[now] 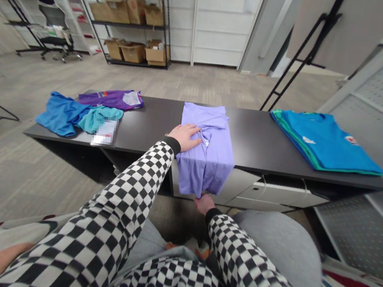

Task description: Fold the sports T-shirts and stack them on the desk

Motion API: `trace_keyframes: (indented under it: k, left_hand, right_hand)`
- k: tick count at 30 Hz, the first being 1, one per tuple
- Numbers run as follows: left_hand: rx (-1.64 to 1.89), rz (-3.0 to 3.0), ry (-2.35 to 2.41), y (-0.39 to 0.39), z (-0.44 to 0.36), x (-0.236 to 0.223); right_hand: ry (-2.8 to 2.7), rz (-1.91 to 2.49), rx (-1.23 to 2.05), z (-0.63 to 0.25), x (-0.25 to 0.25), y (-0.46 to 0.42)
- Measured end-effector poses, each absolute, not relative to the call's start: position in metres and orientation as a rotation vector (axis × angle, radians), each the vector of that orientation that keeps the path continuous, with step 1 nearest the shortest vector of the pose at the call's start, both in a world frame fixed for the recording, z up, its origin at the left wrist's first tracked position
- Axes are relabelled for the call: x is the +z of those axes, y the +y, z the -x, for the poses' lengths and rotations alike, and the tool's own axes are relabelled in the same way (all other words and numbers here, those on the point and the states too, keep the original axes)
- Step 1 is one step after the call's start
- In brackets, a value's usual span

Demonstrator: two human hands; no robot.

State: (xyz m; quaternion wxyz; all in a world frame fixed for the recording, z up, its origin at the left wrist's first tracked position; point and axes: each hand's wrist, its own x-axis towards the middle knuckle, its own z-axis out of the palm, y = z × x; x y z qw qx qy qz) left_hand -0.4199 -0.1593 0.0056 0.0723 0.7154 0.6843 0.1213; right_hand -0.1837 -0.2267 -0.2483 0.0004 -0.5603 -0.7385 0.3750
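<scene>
A lavender T-shirt [208, 146] lies folded lengthwise on the dark table [154, 124], its lower end hanging over the near edge. My left hand [187, 136] rests flat on the shirt's left side, fingers stretched out. Below the table edge, my right hand [204, 204] pinches the hanging hem of the shirt. Both arms wear black-and-white checked sleeves.
A stack of folded blue and green shirts [323, 140] sits at the table's right end. Crumpled blue and teal shirts [74, 115] and a purple shirt [112, 98] lie at the left. White drawers [270, 192] are under the table. Shelves with cardboard boxes [136, 26] stand behind.
</scene>
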Motion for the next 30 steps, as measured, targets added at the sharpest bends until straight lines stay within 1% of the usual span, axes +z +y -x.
trace_keyframes:
  k: [5, 8, 10, 13, 16, 18, 21, 24, 27, 30]
  left_hand:
    - [0.415, -2.160, 2.034, -0.158, 0.422, 0.000]
    - [0.599, -2.139, 1.998, -0.152, 0.427, -0.004]
    - [0.853, -2.102, 1.961, -0.151, 0.432, -0.004]
    - [1.410, -2.018, 1.885, -0.171, 0.435, -0.007]
    - [1.947, -1.803, 1.758, -0.230, 0.427, -0.028]
    - [2.080, -1.591, 1.685, -0.278, 0.416, -0.058]
    - [1.915, -1.335, 1.760, -0.331, 0.399, -0.112]
    - [1.665, -1.137, 1.732, -0.336, 0.387, -0.151]
    - [1.506, -1.070, 1.610, -0.312, 0.380, -0.165]
    - [1.352, -1.074, 1.575, -0.292, 0.376, -0.165]
  right_hand:
    - [-2.536, 1.695, 1.187, 0.179, -0.234, -0.236]
    - [-2.622, 1.634, 1.160, 0.178, -0.209, -0.230]
    - [-2.648, 1.606, 1.134, 0.170, -0.186, -0.217]
    - [-2.678, 1.566, 1.130, 0.138, -0.149, -0.191]
    - [-2.691, 1.464, 1.177, 0.092, -0.118, -0.171]
    - [-2.519, 1.467, 1.105, 0.068, -0.104, -0.164]
    - [-2.181, 1.392, 1.057, 0.058, -0.094, -0.161]
    - [-1.985, 1.214, 1.239, 0.072, -0.094, -0.160]
    - [-1.899, 1.230, 1.365, 0.092, -0.101, -0.163]
    - [-1.849, 1.321, 1.419, 0.105, -0.111, -0.168]
